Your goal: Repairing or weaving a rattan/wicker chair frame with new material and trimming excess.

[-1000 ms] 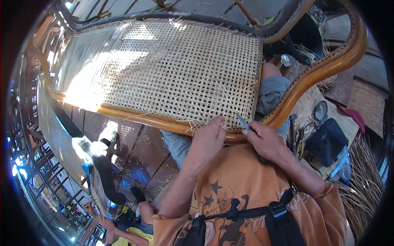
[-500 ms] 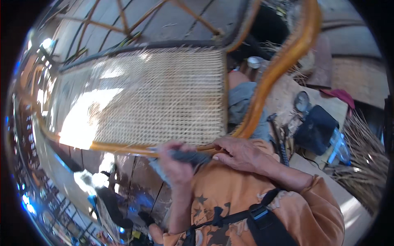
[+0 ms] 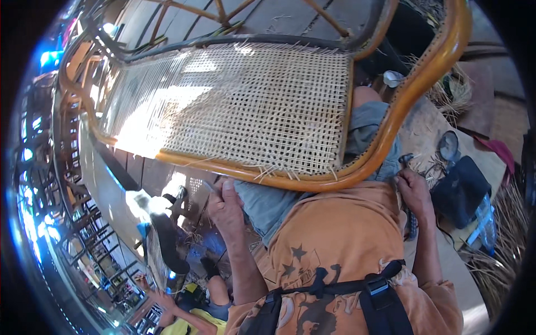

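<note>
- A pale woven cane panel (image 3: 262,111) spans the upper middle of the frame, set in a curved, glossy wooden frame (image 3: 335,183) above the person's lap.
- Short loose cane ends (image 3: 267,173) poke over the lower rail, near the centre.
- The left hand (image 3: 226,211), left of centre, is apart from the panel, fingers curled around a thin grey blade (image 3: 208,186); only its tip shows.
- The right hand (image 3: 414,195), right of centre, has bent fingers beside a hammer-like tool (image 3: 406,158); whether it grips anything, I cannot tell.
- Good handling, I judge, means keeping the blade clear of the knee in grey-blue shorts (image 3: 262,204).
- Near the rail, short, shallow strokes seem safest, sparing varnish and neighbouring strands.
- The free hand would best steady each end, out of the blade's path.
</note>
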The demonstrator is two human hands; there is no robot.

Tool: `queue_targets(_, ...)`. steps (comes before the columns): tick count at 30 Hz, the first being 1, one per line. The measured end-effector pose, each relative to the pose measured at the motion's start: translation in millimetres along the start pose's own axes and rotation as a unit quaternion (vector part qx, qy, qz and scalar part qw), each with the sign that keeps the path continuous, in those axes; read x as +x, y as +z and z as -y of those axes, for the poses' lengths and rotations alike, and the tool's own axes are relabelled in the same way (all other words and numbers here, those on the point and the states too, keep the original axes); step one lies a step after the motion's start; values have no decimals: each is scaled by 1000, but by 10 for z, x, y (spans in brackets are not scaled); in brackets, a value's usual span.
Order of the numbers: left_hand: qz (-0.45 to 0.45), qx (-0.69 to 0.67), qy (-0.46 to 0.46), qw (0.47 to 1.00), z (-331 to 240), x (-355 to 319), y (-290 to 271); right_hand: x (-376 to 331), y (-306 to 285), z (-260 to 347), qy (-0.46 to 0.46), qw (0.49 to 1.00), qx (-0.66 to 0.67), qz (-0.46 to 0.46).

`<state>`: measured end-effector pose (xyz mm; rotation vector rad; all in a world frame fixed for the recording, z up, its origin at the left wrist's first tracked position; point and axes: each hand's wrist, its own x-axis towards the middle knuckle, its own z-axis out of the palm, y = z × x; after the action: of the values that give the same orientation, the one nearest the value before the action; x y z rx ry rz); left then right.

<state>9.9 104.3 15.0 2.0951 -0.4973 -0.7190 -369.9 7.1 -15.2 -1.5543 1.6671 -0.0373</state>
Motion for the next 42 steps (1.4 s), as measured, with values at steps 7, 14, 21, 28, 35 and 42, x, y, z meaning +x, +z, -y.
queue_targets(7, 23, 150, -23, 988, 123, -135, 158, 171, 153, 891, -165, 972, 64, 156)
queue_targets(14, 76, 183, 1, 980, 142, -19, 231, 354, 220, 933, -143, 973, 95, 153)
queue_targets(21, 107, 172, 0, 979, 163, -1, 156, 435, 163, 1007, 34, 945, 215, 242)
queue_targets(28, 144, 153, 45, 977, 219, 72, 222, 469, 52, 988, 61, 942, 208, 256)
queue_targets(35, 108, 45, -79, 990, 87, 81, 63, 484, 130, 1013, 27, 913, 260, 313)
queue_targets(42, 20, 156, 48, 986, -300, 727, -143, 785, 340, 1640, -273, 930, 85, 233)
